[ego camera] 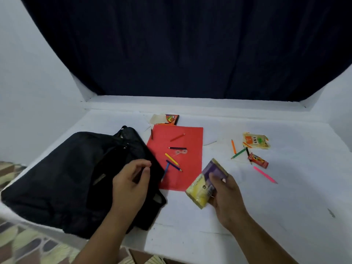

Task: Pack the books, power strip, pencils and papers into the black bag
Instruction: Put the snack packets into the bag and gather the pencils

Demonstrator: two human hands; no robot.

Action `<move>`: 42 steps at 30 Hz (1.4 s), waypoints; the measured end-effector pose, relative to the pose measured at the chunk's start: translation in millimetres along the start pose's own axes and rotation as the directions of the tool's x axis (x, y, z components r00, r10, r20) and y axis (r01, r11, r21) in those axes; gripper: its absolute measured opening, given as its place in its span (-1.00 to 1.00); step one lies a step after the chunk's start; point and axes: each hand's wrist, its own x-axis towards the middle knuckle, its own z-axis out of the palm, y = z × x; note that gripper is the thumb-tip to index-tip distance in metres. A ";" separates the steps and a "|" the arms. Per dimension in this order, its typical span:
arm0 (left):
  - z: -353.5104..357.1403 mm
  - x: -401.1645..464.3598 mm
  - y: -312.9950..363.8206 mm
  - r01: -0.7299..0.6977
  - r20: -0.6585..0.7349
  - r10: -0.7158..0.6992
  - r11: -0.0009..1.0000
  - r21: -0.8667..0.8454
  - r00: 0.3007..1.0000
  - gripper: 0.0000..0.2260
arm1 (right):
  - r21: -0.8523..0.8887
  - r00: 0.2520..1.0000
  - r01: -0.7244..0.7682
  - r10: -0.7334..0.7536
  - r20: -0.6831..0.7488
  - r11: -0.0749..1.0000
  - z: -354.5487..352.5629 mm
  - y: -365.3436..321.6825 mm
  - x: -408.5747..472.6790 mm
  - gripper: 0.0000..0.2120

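One black bag (62,178) lay left of one red paper sheet (192,149). On that red sheet lay five pencils: red (177,137), black (177,148), yellow (172,159), dark blue (174,165) and light blue (165,172). A sixth, brown pencil (151,133) lay at its left edge. Right of the sheet were four more: orange (233,146), green (238,153), black (248,153) and pink (265,175). One pencil box (165,119) sat behind the sheet. Three packets appeared: yellow (256,140), red (258,160), and one purple-and-yellow packet (206,182), held. Two hands were visible.

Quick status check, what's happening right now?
Left hand on black bag. Right hand grips yellow-purple packet. Pencils loose on red paper.
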 end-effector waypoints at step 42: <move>-190.0 137.4 -65.1 0.416 0.225 -0.382 0.901 -0.123 0.896 -0.63 | -0.576 0.738 0.547 -0.026 0.674 0.607 293.9 76.2 12.1 -0.62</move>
